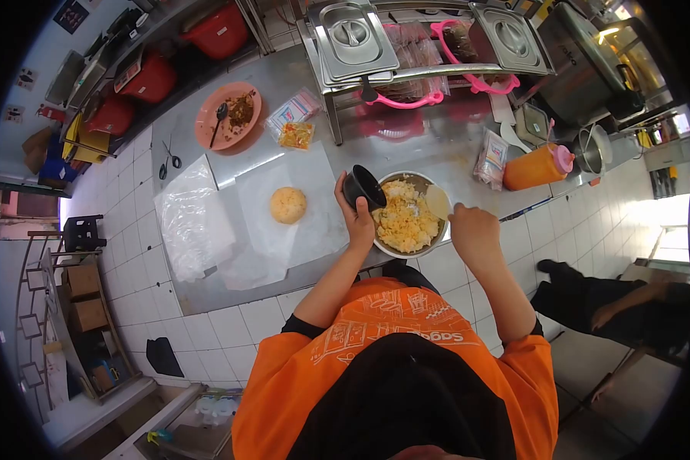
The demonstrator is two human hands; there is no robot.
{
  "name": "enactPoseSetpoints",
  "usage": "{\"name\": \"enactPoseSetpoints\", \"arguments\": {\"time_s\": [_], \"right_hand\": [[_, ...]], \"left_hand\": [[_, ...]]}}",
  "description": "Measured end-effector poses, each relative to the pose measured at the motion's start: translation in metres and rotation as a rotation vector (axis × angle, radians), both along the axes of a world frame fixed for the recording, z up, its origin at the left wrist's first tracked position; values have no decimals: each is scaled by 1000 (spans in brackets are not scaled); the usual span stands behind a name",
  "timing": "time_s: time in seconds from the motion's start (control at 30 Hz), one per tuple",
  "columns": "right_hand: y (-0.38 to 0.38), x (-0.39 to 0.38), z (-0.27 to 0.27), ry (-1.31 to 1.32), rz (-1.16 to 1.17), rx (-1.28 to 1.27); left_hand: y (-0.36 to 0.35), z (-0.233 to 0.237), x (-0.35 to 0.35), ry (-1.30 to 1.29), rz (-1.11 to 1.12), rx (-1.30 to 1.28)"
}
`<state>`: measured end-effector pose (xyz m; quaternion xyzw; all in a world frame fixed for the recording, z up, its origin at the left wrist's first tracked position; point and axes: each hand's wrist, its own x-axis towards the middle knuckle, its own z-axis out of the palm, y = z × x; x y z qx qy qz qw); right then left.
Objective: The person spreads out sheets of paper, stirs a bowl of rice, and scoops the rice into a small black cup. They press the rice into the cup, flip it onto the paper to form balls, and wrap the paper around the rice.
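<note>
My left hand [357, 222] is closed around a small black bowl [363, 188], tilted toward a metal bowl [389, 250] of yellowish rice [408, 218]. In my right hand [475, 236] is the handle of a pale rice paddle [437, 202], its blade over the right side of the rice. To the left, a round molded mound of rice [288, 205] sits on a sheet of wrapping paper [264, 249]. Beside that lies a pile of clear plastic sheets [185, 222]. Whether the black bowl contains anything is hard to make out.
An orange plate [207, 132] with food and a black spoon stands at the back left, near scissors [169, 159] and a food packet [296, 136]. A metal rack [452, 73] spans the back. An orange bottle [535, 167] stands right. Another person [613, 303] is at far right.
</note>
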<state>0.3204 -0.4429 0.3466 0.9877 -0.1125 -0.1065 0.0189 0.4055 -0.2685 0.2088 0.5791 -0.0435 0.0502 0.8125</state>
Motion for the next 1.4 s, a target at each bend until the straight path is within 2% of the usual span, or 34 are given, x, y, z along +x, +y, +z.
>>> {"name": "enactPoseSetpoints", "arguments": {"time_s": [0.1,0.13,0.2,0.33,0.4,0.47,0.53,0.57,0.63,0.67,0.7,0.77,0.83,0.93,1.0,1.03,1.1,1.27,1.4], "right_hand": [[7,21,-47,-45,127,44],[14,22,-45,-49,129,37],[34,14,-40,14,289,113],[26,4,-11,7,389,146],[14,1,13,-63,302,63],[5,1,47,0,235,0],[1,8,65,110,149,-74],[-2,10,54,106,141,-74],[-8,13,23,0,196,-46],[-9,13,18,-4,193,-52],[-7,12,16,36,147,-48],[-5,9,18,86,106,-35],[-6,7,28,60,88,27],[-13,12,2,96,112,19],[-23,17,-9,121,92,69],[-29,18,-14,154,77,116],[-40,16,-17,178,76,188],[-44,21,-28,209,140,313],[-47,29,-48,232,142,524]], "left_hand": [[-7,-7,5,-20,-7,8],[-11,-7,7,-5,-26,-30],[-13,-6,6,-13,8,-2],[-12,-4,7,-75,37,6],[-10,10,5,-86,-33,-24],[-2,14,5,-91,-106,-45],[7,17,17,-346,-258,288],[11,20,18,-352,-266,287],[17,46,17,-420,-430,581],[20,54,14,-400,-499,583],[20,57,10,-398,-496,577],[25,58,-1,-486,-479,804],[24,54,-5,-492,-484,808],[18,27,-10,-446,-409,714],[6,6,-17,-428,-212,429],[4,1,-18,-433,-211,432],[0,-6,-20,-265,-206,154],[-1,-15,-16,-255,-187,119],[1,-17,-12,-284,-167,138]]}}
